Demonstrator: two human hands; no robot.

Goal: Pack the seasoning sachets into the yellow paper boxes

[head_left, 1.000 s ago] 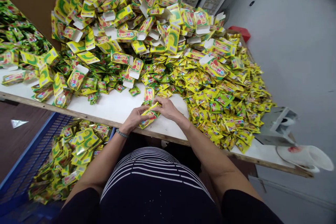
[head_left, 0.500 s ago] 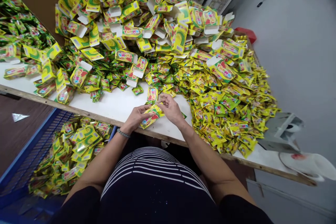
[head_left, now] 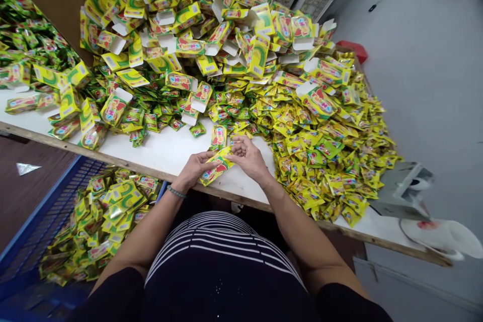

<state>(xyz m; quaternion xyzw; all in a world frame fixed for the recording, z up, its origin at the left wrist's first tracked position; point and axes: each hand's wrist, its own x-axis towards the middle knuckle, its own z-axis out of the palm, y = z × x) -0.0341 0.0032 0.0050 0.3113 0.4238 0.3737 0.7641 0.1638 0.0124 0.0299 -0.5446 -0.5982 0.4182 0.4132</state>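
Observation:
My left hand (head_left: 194,170) is closed around the lower left part of a small yellow cardboard box (head_left: 215,170) with a red and green print, tilted over the front of the white table. With curled fingers, my right hand (head_left: 249,159) has its thumb at the box's upper right end, gripping there; whether it also holds a flap or a sachet cannot be seen. Just beyond the hands lies another yellow box (head_left: 219,137). A single green sachet (head_left: 197,130) rests on the table to its left.
Yellow sachets (head_left: 320,161) are heaped on the right, green ones (head_left: 158,103) at left centre. Open boxes (head_left: 188,45) pile up behind. A blue crate (head_left: 41,214) with boxes stands lower left. A grey metal device (head_left: 402,188) sits at the table's right end.
My right hand has shifted slightly right, its fingers more curled at the box's end. The box appears slightly longer at its upper end. My left hand keeps its hold.

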